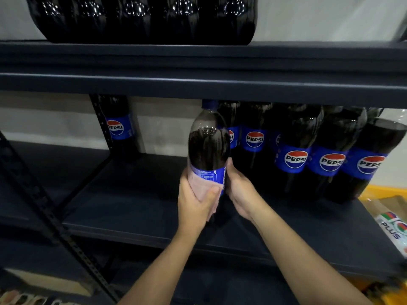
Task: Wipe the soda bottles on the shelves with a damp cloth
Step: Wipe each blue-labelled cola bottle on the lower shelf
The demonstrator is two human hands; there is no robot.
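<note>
both hands are on one soda bottle, held upright out in front of the middle shelf of a dark metal rack. the left hand presses a pale pink cloth against the bottle's blue label, fingers wrapped and clamped over cloth and bottle together. the right hand cups the other side of the same bottle, its fingers curled behind and closed on it. the blue cap sits just under the upper shelf beam.

right of the held bottle, a tight cluster of pepsi bottles stands on the middle shelf, labels facing out. left of it, well apart, a lone pepsi bottle stands at the back beside a perforated upright post. the shelf board between that bottle and the held one is bare and dark.

above the held bottle, the top shelf carries a shrink-wrapped pack of dark bottles, only the bases showing. behind the rack, a plain pale wall. a diagonal perforated brace crosses below and left of the held bottle. far right of it, yellow packaging and a white "plus" labelled pack.
</note>
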